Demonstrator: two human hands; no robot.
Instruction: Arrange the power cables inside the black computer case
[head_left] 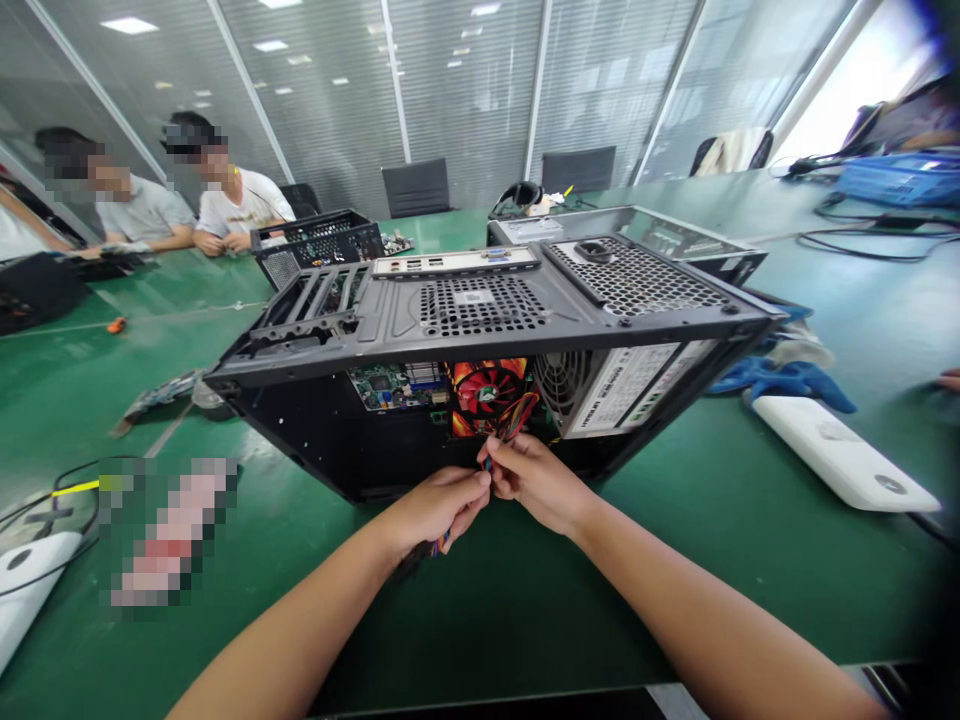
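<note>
An open computer case [300, 440] lies in front of me, its rear panel facing up and its open side toward me. Inside are a motherboard [382, 385], a red cooling fan [486, 392] and a power supply [637, 385]. A bundle of coloured cables [519, 412] comes out of the case near the fan. My right hand [529, 475] is closed on this bundle, fingertips pinched. Touching it at the fingertips, my left hand [442, 505] is also closed on the cables, and loose ends hang below its palm.
Blue gloves [787, 380] and a white power bank-like device [844, 452] lie on the right. Another case [645, 225] stands behind mine. On the left are a circuit board [161, 395] and black cables. Two people sit at the far left beside a further open case [319, 245].
</note>
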